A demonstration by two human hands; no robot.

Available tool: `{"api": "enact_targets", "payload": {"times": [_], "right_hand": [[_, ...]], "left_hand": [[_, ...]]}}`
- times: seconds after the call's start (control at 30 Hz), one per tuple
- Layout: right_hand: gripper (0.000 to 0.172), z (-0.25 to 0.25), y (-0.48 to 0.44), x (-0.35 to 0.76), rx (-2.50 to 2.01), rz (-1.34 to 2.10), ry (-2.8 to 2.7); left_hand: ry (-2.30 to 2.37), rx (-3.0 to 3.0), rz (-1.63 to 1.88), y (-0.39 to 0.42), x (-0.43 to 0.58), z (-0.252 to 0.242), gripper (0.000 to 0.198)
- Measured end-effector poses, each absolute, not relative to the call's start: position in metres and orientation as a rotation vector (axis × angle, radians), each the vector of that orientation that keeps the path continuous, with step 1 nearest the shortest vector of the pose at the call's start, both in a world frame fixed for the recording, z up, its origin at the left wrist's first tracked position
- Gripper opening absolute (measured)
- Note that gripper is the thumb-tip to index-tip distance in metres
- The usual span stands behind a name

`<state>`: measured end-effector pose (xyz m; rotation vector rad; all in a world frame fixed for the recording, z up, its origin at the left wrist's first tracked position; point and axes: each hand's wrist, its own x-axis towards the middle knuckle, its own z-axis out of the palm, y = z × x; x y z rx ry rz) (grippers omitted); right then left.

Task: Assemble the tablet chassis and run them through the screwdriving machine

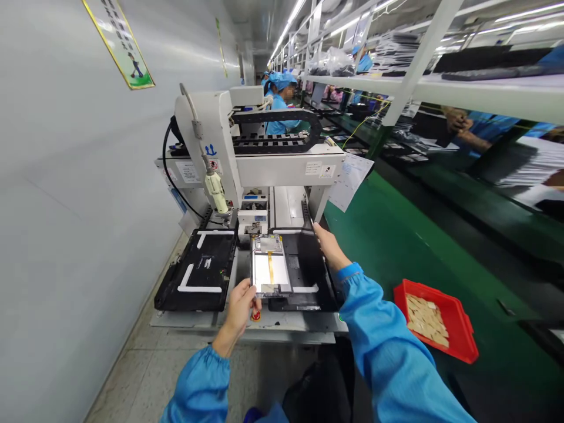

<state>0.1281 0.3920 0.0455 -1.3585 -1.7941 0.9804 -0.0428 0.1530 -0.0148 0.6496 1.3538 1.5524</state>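
Observation:
My left hand (240,305) is closed on the near left corner of an opened tablet (277,270), thumb on top. The tablet's silvery inside faces up, with white battery areas and a yellow strip down the middle. It overlaps the left part of the right black fixture plate (308,264); whether it rests on that plate I cannot tell. My right hand (329,244) lies at the right edge of the same plate with its fingers stretched forward, partly hidden. A second black fixture plate (198,270) with white corner strips sits to the left.
Behind the plates stands a white gantry machine (282,170) with a cream screwdriver head (217,191). A red button (256,315) is on its front. A red bin (458,326) of small tan pieces sits on the green bench (370,235) at right. A co-worker (279,106) is beyond.

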Motion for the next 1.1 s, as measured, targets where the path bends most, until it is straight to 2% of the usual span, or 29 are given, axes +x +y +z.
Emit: {"api": "enact_targets", "payload": {"times": [0.07,0.2,0.43,0.5,0.6,0.7,0.8,0.87,0.97,1.1], "right_hand": [[0.043,0.046,0.395,0.148,-1.310,1.081,-1.693],[0.058,0.059,0.396,0.190,-1.239,1.135,-1.476],[0.067,0.119,0.345,0.307,-1.178,1.100,-1.164],[0.066,0.127,0.322,0.334,-1.252,1.073,-1.113],[0.061,0.132,0.285,0.369,-1.358,1.026,-1.055],[0.058,0.133,0.244,0.398,-1.493,0.992,-1.031],[0.057,0.131,0.203,0.427,-1.624,0.902,-1.121],[0.059,0.127,0.177,0.449,-1.704,0.790,-1.195],[0.063,0.121,0.133,0.480,-1.762,0.694,-1.173],[0.056,0.108,0.074,0.515,-1.624,0.747,-1.065]], "left_hand": [[1.403,0.745,1.481,0.179,-0.039,-0.019,0.040],[1.500,0.891,1.349,0.216,-0.026,-0.025,0.044],[1.823,1.144,1.158,0.218,-0.017,-0.019,0.023],[2.030,1.431,1.053,0.208,-0.019,-0.014,0.028],[2.181,1.974,0.694,0.191,-0.016,-0.007,0.040],[2.126,2.158,0.645,0.176,0.014,-0.008,0.046],[1.756,2.320,0.670,0.168,0.073,-0.019,0.046],[1.569,2.369,0.503,0.167,0.115,-0.027,0.046],[1.570,2.336,0.258,0.162,0.156,-0.034,0.045],[1.507,2.485,0.150,0.165,0.157,-0.058,0.045]]}}
